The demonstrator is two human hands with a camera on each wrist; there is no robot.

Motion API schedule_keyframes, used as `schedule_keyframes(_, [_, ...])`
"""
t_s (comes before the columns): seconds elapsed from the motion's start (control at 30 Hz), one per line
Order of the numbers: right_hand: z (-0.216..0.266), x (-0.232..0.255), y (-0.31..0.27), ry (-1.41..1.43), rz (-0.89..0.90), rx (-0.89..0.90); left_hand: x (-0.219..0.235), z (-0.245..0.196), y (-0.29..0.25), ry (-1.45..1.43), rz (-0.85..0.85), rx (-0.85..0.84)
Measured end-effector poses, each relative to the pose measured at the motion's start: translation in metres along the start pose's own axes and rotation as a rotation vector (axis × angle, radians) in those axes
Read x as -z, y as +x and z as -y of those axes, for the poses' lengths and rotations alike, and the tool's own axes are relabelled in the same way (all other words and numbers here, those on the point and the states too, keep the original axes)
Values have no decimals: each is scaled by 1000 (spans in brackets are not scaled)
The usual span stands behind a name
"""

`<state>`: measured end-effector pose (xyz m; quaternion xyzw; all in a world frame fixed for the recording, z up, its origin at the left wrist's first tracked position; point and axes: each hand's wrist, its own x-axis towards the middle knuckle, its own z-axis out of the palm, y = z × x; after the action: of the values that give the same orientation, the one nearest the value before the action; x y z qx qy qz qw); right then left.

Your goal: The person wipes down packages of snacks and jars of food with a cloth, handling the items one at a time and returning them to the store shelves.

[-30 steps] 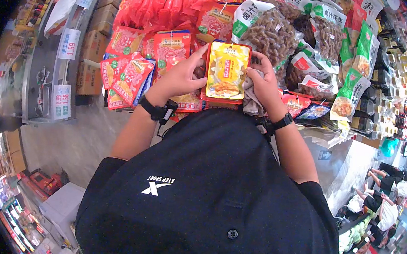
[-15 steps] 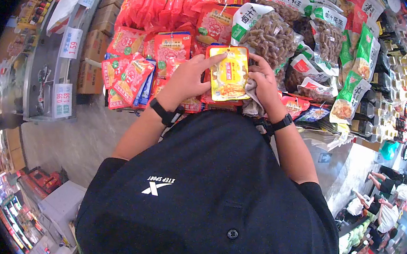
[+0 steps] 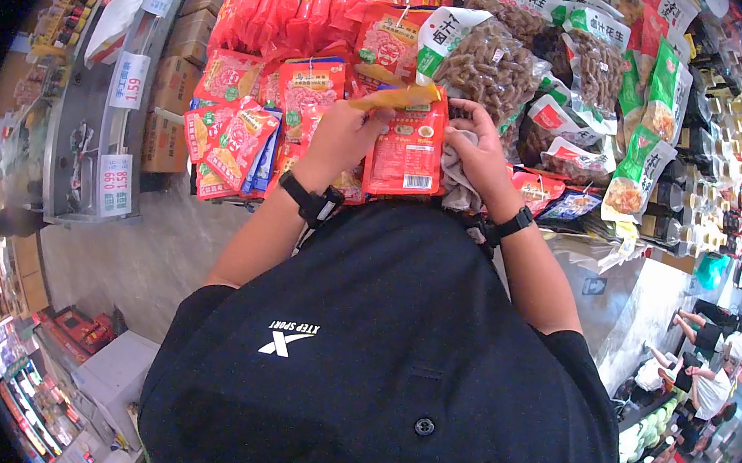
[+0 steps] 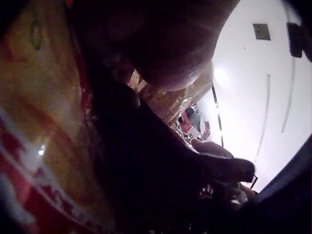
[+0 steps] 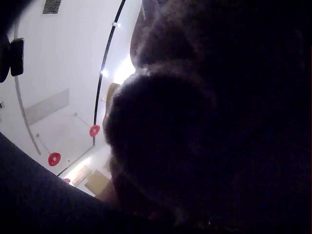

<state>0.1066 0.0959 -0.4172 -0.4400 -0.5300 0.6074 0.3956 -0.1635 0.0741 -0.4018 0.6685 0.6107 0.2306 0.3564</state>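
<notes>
Head view bright, sharp, fisheye-warped with black corners; wrist views dark, blurred, ceiling glare.

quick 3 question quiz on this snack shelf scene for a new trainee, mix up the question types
1. True or false: the left hand holds the flat red plastic snack packet whose white barcode label faces the camera.
2. Multiple choice: what does the right hand hold against that packet? A) a grey cloth B) a glass bottle C) a pair of scissors
3. Fill in the blank: the clear bag of brown twisted snacks lies just ______ the hands on the display.

Key: 1 true; 2 A; 3 beyond (farther from the person).
</notes>
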Motion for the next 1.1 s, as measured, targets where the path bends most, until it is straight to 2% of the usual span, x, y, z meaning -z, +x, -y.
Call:
schedule_keyframes(0.03, [7,-3,-1,-70,-2,-39,-11,19,9,-22,-180,-156])
schedule_keyframes(0.17, [7,-6,1,-137,23,-65,-15,30,9,-127,-267,-180])
schedule_keyframes(0.23, [8,-6,1,-147,26,-68,-20,26,7,-396,-341,-163])
schedule_keyframes(0.27, [8,-6,1,-156,29,-72,-13,15,3,-397,-344,-162])
schedule_keyframes(0.33, [6,-6,1,-142,31,-69,3,-4,-6,-386,-140,141])
schedule_keyframes(0.37, [4,-5,2,-127,29,-65,-1,5,-4,-387,-143,143])
schedule_keyframes(0.4, [2,-5,2,-129,31,-64,-9,21,2,-322,-198,0])
schedule_keyframes(0.43, [0,-5,3,-144,26,-48,-8,19,3,-255,-251,-142])
schedule_keyframes(0.47, [-1,-5,3,-158,20,-31,-6,18,3,-255,-253,-143])
schedule_keyframes(0.53, [-2,-4,4,-162,22,-33,1,12,0,-317,-71,179])
schedule_keyframes(0.57, [-2,-3,4,-166,23,-36,0,11,-2,-317,-71,178])
schedule_keyframes(0.63, [-1,-4,3,-132,24,-41,-6,13,-4,-234,-281,-166])
schedule_keyframes(0.7, [-3,-3,4,-96,20,-47,-8,22,-3,-233,-246,-227])
schedule_keyframes(0.77, [-8,-2,5,-201,0,3,-1,20,-7,-231,-208,-284])
schedule_keyframes(0.83, [-4,-1,4,-164,18,-25,7,18,-15,91,-177,-431])
schedule_keyframes(0.93, [-3,-3,4,-154,40,-30,11,19,-20,87,-115,-410])
schedule_keyframes(0.97, [-3,-2,4,-182,39,-8,18,19,-20,355,-138,-480])
schedule_keyframes(1.1, [-6,-1,6,-193,36,21,34,6,-29,465,-101,-583])
